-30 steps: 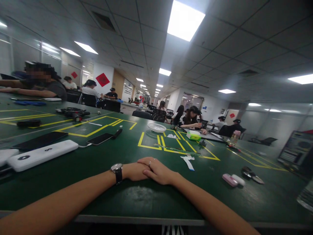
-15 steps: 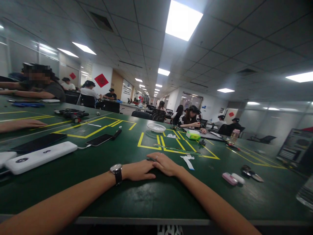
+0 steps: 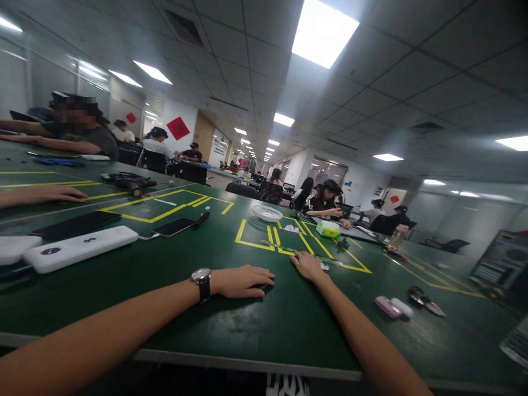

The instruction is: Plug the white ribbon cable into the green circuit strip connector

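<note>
My left hand [image 3: 244,281], with a watch [image 3: 201,278] on its wrist, lies palm down on the green table [image 3: 214,324]. Its fingers are stretched out and nothing is in them. To the right and farther forward, my right hand [image 3: 308,266] rests with its fingers apart, at the near edge of a thin green strip [image 3: 336,262]. Whether its fingertips touch the strip I cannot tell. Part of a white piece [image 3: 324,267] shows beside that hand; the rest is hidden behind it. Yellow tape lines [image 3: 258,244] run just beyond.
A white power bank [image 3: 82,247] and a phone [image 3: 173,226] lie at left. A white basket [image 3: 267,213] and a green-and-white tissue pack [image 3: 329,229] stand farther back. A pink case [image 3: 388,307] is at right. Other people sit around; one person's hand [image 3: 66,193] rests at far left.
My hands were together, the right one over the left. The right hand has moved forward and right to the green strip; the left has stayed back, flat on the table. The view has shifted slightly.
</note>
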Available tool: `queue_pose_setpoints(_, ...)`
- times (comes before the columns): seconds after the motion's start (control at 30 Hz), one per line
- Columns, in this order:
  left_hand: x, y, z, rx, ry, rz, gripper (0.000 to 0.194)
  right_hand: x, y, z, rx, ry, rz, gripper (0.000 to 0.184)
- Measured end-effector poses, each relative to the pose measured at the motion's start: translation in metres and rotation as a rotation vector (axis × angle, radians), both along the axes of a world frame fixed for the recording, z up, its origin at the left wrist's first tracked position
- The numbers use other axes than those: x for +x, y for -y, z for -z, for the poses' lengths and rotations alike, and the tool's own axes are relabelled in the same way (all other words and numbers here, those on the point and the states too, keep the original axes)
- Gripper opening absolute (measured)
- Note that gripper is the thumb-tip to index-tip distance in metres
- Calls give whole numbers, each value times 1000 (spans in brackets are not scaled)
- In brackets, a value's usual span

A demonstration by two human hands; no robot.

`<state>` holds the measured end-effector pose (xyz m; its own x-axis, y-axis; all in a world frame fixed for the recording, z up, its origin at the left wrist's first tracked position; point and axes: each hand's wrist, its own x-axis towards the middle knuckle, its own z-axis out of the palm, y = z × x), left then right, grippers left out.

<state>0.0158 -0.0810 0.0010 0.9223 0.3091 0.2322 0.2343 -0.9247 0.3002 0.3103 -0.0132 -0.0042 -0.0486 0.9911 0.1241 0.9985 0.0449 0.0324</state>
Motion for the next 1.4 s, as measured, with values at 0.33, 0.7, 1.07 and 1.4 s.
queue_pose_setpoints(0.33, -1, -2, 3, 135, 38, -22, 39, 1, 1, -2, -1, 4, -18, 54)
queue_pose_setpoints(0.7, -3, -13, 0, 328, 164, -360, 33, -46, 14, 1, 100, -57, -491, 48)
queue_pose_setpoints(1.07, -34, -51, 13, 245, 67, -423, 35, -115, 82, -13, 29, -142, -1247, 37)
queue_pose_setpoints(1.4, -38, -54, 14, 145, -77, -494, 42, -44, 30, -31, 227, 20, -383, 23)
